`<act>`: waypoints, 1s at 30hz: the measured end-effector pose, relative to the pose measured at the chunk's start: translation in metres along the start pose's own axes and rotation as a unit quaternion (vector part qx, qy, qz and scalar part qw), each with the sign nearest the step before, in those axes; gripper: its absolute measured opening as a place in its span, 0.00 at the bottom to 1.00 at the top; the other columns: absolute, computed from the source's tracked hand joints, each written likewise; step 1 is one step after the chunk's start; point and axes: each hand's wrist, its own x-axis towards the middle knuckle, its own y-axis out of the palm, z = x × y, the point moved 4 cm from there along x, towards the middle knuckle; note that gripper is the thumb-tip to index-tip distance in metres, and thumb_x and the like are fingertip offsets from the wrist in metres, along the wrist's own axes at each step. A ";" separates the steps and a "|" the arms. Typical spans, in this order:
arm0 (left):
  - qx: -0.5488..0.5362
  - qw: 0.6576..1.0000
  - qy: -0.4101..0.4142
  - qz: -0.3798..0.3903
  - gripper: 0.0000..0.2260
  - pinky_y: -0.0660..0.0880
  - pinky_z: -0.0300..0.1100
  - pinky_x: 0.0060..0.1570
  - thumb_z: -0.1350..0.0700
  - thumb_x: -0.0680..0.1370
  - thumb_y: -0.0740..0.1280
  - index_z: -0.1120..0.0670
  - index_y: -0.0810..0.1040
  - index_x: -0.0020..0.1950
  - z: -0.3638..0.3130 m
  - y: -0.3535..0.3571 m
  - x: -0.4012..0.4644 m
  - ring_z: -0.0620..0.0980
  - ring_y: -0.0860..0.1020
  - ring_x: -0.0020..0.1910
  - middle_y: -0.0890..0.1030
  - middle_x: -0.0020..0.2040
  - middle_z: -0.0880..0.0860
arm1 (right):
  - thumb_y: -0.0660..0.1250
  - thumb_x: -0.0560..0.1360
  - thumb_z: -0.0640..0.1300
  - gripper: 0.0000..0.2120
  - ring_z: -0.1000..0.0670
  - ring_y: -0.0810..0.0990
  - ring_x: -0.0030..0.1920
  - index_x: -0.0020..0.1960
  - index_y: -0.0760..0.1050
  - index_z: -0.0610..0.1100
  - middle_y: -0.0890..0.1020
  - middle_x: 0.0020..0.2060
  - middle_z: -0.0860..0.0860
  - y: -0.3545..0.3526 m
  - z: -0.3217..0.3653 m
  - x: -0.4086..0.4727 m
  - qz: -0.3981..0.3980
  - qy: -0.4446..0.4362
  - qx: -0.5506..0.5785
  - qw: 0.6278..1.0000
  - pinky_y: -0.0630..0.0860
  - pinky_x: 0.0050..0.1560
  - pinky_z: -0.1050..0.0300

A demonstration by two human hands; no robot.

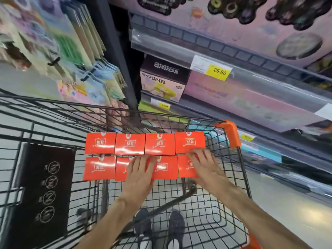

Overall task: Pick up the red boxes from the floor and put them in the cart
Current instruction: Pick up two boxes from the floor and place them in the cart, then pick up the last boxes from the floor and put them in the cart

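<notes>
Several red boxes lie flat in two rows inside the black wire cart. The far row is fully visible. In the near row, my left hand rests with straight fingers across the second and third boxes. My right hand lies on the rightmost near box, fingertips spread and reaching the edge of the far-right box. Neither hand grips anything.
The cart has orange corner guards and a black child-seat flap on the left. Store shelves with toy boxes and a yellow price tag stand close on the right. Hanging packets fill the left. My shoes show through the cart floor.
</notes>
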 end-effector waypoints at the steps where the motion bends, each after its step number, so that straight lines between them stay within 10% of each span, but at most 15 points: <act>1: 0.001 1.000 0.001 -0.004 0.33 0.52 0.53 0.79 0.54 0.79 0.67 0.49 0.54 0.80 0.000 0.000 -0.001 0.54 0.60 0.75 0.61 0.74 0.53 | 0.83 0.62 0.56 0.51 0.45 0.66 0.67 0.76 0.62 0.44 0.68 0.67 0.48 0.002 0.000 -0.001 0.002 -0.009 -0.019 1.000 0.67 0.74 0.45; 8: 0.009 1.000 0.009 0.003 0.37 0.57 0.56 0.78 0.54 0.74 0.72 0.50 0.57 0.78 -0.005 -0.003 -0.004 0.56 0.62 0.74 0.62 0.74 0.53 | 0.80 0.66 0.55 0.51 0.43 0.65 0.72 0.80 0.56 0.45 0.67 0.69 0.45 0.009 -0.005 -0.007 0.021 -0.025 -0.066 0.997 0.57 0.78 0.35; 16: 0.035 0.990 0.137 0.000 0.29 0.57 0.58 0.77 0.50 0.77 0.70 0.53 0.66 0.76 -0.032 -0.068 -0.004 0.58 0.58 0.79 0.67 0.76 0.54 | 0.66 0.73 0.67 0.37 0.49 0.62 0.70 0.76 0.62 0.51 0.66 0.68 0.52 -0.054 -0.013 -0.040 -0.004 0.013 0.084 0.996 0.61 0.75 0.47; 20: 0.035 0.978 0.206 0.019 0.27 0.50 0.53 0.79 0.47 0.80 0.65 0.51 0.64 0.77 -0.083 -0.151 0.001 0.54 0.55 0.80 0.64 0.78 0.52 | 0.64 0.75 0.67 0.34 0.49 0.66 0.73 0.76 0.64 0.53 0.71 0.71 0.51 -0.138 -0.023 -0.097 -0.031 0.091 0.114 0.989 0.58 0.76 0.47; 30: 0.087 0.904 0.417 -0.031 0.29 0.69 0.52 0.67 0.42 0.77 0.68 0.55 0.67 0.74 -0.292 -0.343 -0.051 0.58 0.69 0.71 0.71 0.71 0.55 | 0.67 0.76 0.65 0.37 0.45 0.69 0.74 0.78 0.63 0.48 0.72 0.73 0.46 -0.328 -0.050 -0.340 -0.131 0.258 0.074 0.954 0.64 0.74 0.44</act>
